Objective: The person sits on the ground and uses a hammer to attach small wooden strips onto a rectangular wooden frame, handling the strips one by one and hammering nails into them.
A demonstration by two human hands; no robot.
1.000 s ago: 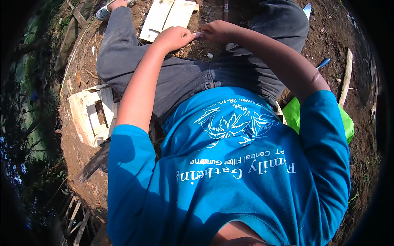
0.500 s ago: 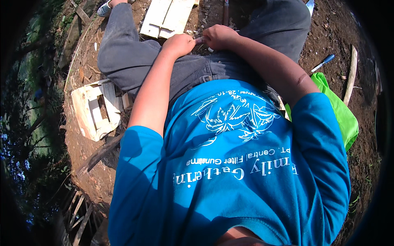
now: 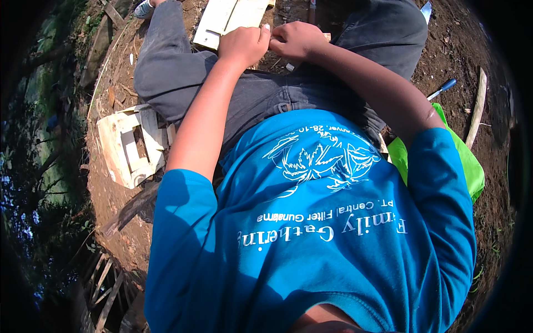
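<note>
My left hand and my right hand meet above my lap, between my spread knees. The fingers of both are curled, with thumbs and fingertips nearly touching. Whatever they pinch, if anything, is too small or hidden to make out. Just beyond my left hand lies a piece made of pale wooden boards on the soil, partly covered by that hand. A small whitish bit shows below my right hand.
A pale wooden frame with a rectangular opening lies left of my thigh. On my right are a blue-handled tool, a bright green bag and a bare stick. A reddish rod stands out beyond my right hand.
Both hands have risen slightly, away from my lap, and my left hand has shifted a little right. The strip seen between them earlier is now out of sight.
</note>
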